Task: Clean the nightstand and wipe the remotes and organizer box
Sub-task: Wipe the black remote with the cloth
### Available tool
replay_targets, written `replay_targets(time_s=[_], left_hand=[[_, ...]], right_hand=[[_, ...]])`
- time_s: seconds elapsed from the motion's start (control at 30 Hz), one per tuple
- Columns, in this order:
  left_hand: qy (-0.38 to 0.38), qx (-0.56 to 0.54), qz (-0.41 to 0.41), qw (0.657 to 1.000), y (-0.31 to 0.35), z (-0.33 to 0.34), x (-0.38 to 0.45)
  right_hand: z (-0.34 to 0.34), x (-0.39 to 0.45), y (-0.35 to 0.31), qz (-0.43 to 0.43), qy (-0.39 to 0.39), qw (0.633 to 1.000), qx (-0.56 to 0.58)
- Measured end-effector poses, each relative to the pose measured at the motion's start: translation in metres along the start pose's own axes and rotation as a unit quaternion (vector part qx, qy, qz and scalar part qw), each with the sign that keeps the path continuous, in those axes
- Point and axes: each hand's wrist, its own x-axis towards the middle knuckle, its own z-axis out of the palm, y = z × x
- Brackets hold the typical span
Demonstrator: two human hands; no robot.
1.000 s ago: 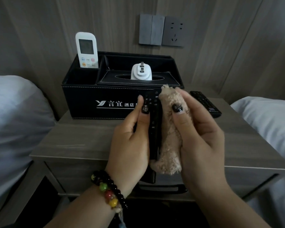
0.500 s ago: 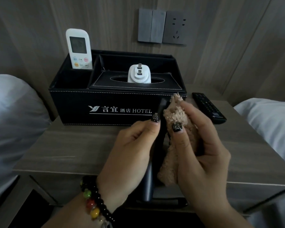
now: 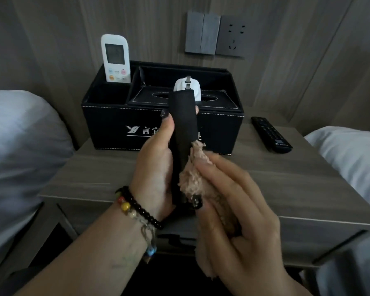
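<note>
Wall switches (image 3: 202, 32), socket (image 3: 233, 36) above; pillows left (image 3: 19, 142), right (image 3: 350, 154).

We see left hand (image 3: 156, 167) gripping black remote (image 3: 183, 133), held upright above nightstand (image 3: 94, 174), plain back side toward camera. Right hand (image 3: 233, 210) holds beige fluffy cloth (image 3: 192, 176), pressed against lower right edge of remote. Beaded bracelet (image 3: 137, 208) on left wrist. Behind we see black organizer box (image 3: 107, 124) on nightstand; white remote (image 3: 115, 58) stands in its left rear compartment, white plug (image 3: 186, 86) on tissue lid. Second black remote (image 3: 271, 134) lies flat, right of box. Pillows (image 3: 19, 135) on both sides.
</note>
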Motion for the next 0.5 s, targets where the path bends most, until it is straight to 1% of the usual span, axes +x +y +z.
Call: replay_targets(time_s=[0.03, 0.1, 0.17, 0.27, 0.33, 0.43, 0.5], left_hand=[[0.013, 0.001, -0.005, 1.0, 0.001, -0.001, 0.0], [0.025, 0.035, 0.021, 0.999, -0.002, -0.001, 0.0], [0.011, 0.057, 0.058, 0.997, -0.006, 0.001, -0.005], [-0.027, 0.081, 0.075, 0.994, -0.014, 0.003, -0.013], [-0.046, 0.088, 0.073, 0.992, -0.021, 0.004, -0.017], [-0.051, 0.086, 0.042, 0.994, -0.025, 0.007, -0.023], [-0.053, 0.086, 0.036, 0.994, -0.027, 0.007, -0.022]], right_hand=[[-0.001, -0.004, -0.003, -0.01, -0.007, 1.0, -0.01], [-0.004, -0.011, -0.007, -0.026, -0.014, 0.999, -0.025], [-0.009, -0.014, -0.008, -0.03, -0.014, 0.999, -0.036], [-0.014, -0.012, -0.008, -0.028, 0.003, 0.998, -0.055], [-0.019, -0.007, -0.006, -0.025, 0.024, 0.997, -0.064], [-0.023, 0.005, -0.002, -0.025, 0.057, 0.995, -0.077], [-0.023, 0.014, 0.001, -0.03, 0.083, 0.992, -0.093]])
